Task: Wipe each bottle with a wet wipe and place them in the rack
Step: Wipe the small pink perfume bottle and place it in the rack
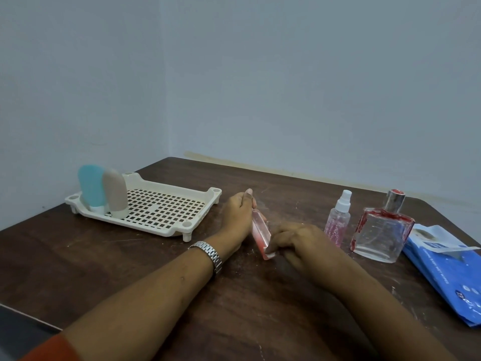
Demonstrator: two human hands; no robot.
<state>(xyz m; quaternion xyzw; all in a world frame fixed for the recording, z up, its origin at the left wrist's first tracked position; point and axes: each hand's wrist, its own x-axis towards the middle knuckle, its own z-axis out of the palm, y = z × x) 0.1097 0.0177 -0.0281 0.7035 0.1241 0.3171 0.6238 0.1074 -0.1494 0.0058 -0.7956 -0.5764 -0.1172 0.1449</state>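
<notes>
Two hands grip one pink bottle [260, 230], left hand [235, 217] farther, right hand [294, 243] nearer; rack [166, 212] with two tubes [114, 194] sits to their left, spray bottle [337, 220], perfume bottle [381, 233] and wipes pack [447, 272] to their right.

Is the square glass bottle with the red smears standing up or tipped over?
Upright. The square glass bottle stands on its base on the table, with its silver cap at the top.

Cream rack [187, 224], table's far left corner: blue bottle [91, 186] and beige bottle [114, 194] upright, cap-down, touching. Slim pink bottle [260, 230] mid-table, tilted, gripped by left hand [235, 217] and right hand [294, 243]. Pink-speckled spray bottle [337, 220] and red-smeared perfume bottle [380, 230] upright near right edge. Wet-wipe pack [447, 272] at right edge.
</notes>
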